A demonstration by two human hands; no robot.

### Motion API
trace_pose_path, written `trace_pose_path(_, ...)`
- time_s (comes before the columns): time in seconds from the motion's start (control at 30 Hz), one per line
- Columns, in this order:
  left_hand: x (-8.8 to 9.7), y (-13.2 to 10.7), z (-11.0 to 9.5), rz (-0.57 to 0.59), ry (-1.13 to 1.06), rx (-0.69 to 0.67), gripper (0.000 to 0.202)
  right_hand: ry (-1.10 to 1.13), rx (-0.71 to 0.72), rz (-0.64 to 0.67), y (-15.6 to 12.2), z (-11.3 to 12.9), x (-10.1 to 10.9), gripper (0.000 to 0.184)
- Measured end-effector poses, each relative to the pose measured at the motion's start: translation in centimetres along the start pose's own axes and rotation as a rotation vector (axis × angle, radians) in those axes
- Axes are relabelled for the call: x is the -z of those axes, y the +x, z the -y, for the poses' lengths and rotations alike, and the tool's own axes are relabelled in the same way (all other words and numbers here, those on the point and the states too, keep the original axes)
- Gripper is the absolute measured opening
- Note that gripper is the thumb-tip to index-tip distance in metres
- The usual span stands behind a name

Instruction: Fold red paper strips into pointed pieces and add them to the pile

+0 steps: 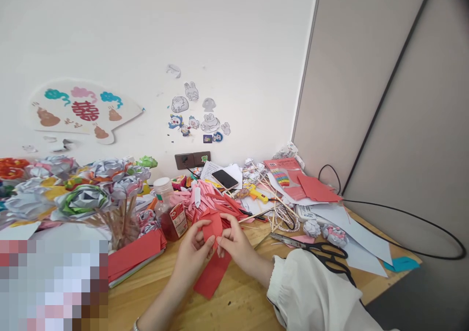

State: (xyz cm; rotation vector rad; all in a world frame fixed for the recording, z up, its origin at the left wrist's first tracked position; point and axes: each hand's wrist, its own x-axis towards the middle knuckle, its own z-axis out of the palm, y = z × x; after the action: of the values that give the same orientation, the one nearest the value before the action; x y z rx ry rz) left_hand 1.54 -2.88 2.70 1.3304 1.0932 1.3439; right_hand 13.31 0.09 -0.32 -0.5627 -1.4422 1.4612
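Observation:
Between both hands is a small piece of red paper (pixel 211 230), held upright above the table. My left hand (pixel 195 245) pinches its left side and lower edge with thumb and fingers. On the other side, my right hand (pixel 233 239) grips the right edge, its thumb close to the left thumb. Below them a longer red paper strip (pixel 213 278) lies on the wooden table; whether it joins the held piece is hidden by the hands. Just behind is a heap of pink and red folded paper strips (pixel 201 199).
Paper flowers (pixel 86 199) crowd the left, near a red-labelled jar (pixel 172 218) and stacked red paper (pixel 137 257). To the right lie black-handled scissors (pixel 318 250), a yellow glue gun (pixel 257 194), pearl strings (pixel 284 218) and crumpled paper balls (pixel 311 227). A phone (pixel 224 179) rests behind.

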Motion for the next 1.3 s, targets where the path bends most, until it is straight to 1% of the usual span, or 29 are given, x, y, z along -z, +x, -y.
trace_pose_path(0.13, 0.0, 0.0, 0.1, 0.033, -0.011, -0.013, 0.036, 0.004, -0.011, -0.043, 0.1, -0.3, -0.1, 0.042)
trace_pose_path(0.23, 0.1, 0.0, 0.3, 0.016, -0.003, -0.004, 0.039, 0.009, -0.016, -0.073, 0.2, -0.3, 0.0, 0.036)
trace_pose_path(0.33, 0.1, 0.1, 0.2, -0.014, 0.021, 0.010, 0.051, 0.010, -0.015, -0.090, 0.4, -0.4, 0.3, 0.035)
trace_pose_path(0.47, 0.2, 0.3, 0.0, -0.020, 0.012, 0.007, 0.075, -0.005, 0.003, -0.064, 0.8, -0.7, 0.7, 0.041)
trace_pose_path(0.53, 0.2, 0.4, 0.2, -0.029, -0.005, 0.028, 0.079, -0.020, 0.014, -0.076, 0.9, -0.7, 0.8, 0.040)
trace_pose_path(0.57, 0.2, 0.4, 0.4, -0.030, -0.010, 0.056, 0.076, -0.029, 0.021, -0.090, 0.9, -0.7, 0.8, 0.039)
trace_pose_path(0.6, 0.2, 0.5, 0.7, -0.020, -0.012, 0.096, 0.068, -0.039, 0.030, -0.108, 0.9, -0.7, 0.8, 0.038)
trace_pose_path(0.7, 0.3, 0.5, 1.4, 0.053, 0.005, 0.203, 0.033, -0.085, 0.059, -0.147, 0.8, -0.4, 0.8, 0.036)
trace_pose_path(0.77, 0.3, 0.5, 1.7, 0.091, 0.020, 0.218, 0.029, -0.134, 0.077, -0.145, 0.6, -0.2, 0.8, 0.030)
trace_pose_path(0.87, 0.4, 0.5, 1.6, 0.070, 0.028, 0.201, 0.028, -0.247, 0.091, -0.083, 0.4, -0.1, 0.9, 0.017)
trace_pose_path(0.93, 0.5, 0.5, 1.6, 0.063, 0.042, 0.193, 0.027, -0.307, 0.084, -0.044, 0.4, -0.1, 1.0, 0.012)
trace_pose_path(1.0, 0.6, 0.5, 1.6, 0.053, 0.082, 0.166, 0.025, -0.315, 0.069, -0.040, 0.5, -0.2, 1.0, 0.010)
trace_pose_path(1.07, 0.7, 0.5, 1.6, 0.007, 0.139, 0.084, 0.021, -0.276, 0.045, -0.046, 0.6, -0.3, 1.1, 0.010)
trace_pose_path(1.17, 1.1, 0.7, 1.5, -0.077, 0.236, -0.090, 0.037, -0.204, 0.011, -0.038, 0.9, -0.5, 1.4, 0.011)
trace_pose_path(1.2, 1.3, 0.8, 1.4, -0.069, 0.278, -0.127, 0.038, -0.188, 0.006, -0.031, 1.0, -0.5, 1.5, 0.011)
trace_pose_path(1.23, 1.5, 0.9, 1.2, -0.045, 0.321, -0.147, 0.033, -0.177, 0.003, -0.024, 1.1, -0.6, 1.5, 0.012)
trace_pose_path(1.3, 1.9, 1.0, 0.9, 0.029, 0.404, -0.143, 0.019, -0.170, 0.000, -0.003, 1.1, -0.6, 1.7, 0.013)
